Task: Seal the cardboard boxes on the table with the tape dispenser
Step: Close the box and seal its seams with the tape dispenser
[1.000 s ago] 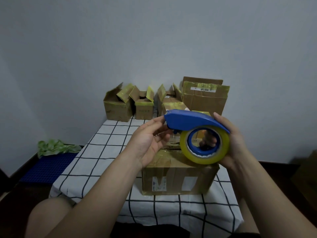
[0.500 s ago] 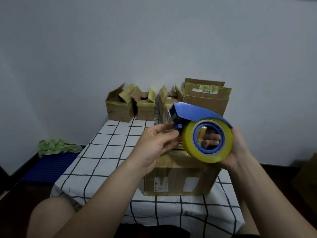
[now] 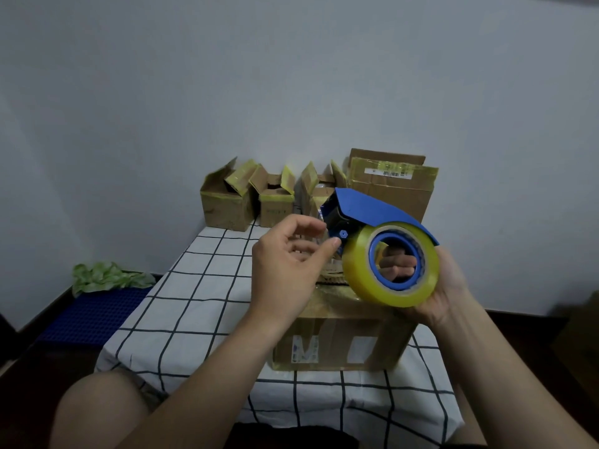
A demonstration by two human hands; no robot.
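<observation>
Head camera looks down on both hands raised over a table [image 3: 194, 286] draped in a white cloth with black grid lines [image 3: 324, 393]. The right hand [image 3: 444, 299] grips a blue plastic tape dispenser [image 3: 372, 209] loaded with a roll of yellowish clear tape [image 3: 356, 273] - its palm cups the roll from the right and its fingers [image 3: 397, 265] curl into the blue core, where they show through the hole. The dispenser sits in the air just above a closed brown cardboard box [image 3: 337, 338], which stands at the near middle of the table with pale labels on its front face.

The left hand [image 3: 285, 273] is at the dispenser's front end, fingers curled, thumb tip touching beside the blue hex nut and forefinger just above it - whether they pinch the tape's loose end, I cannot tell.

Along the far edge of the table, against the pale wall [image 3: 291, 76], stand three small open cardboard boxes [image 3: 227, 205] with flaps up, and to their right a larger cardboard box [image 3: 392, 189] bearing a barcode label. On the floor at left, green crumpled material [image 3: 107, 275] lies on a blue mat [image 3: 94, 312].
</observation>
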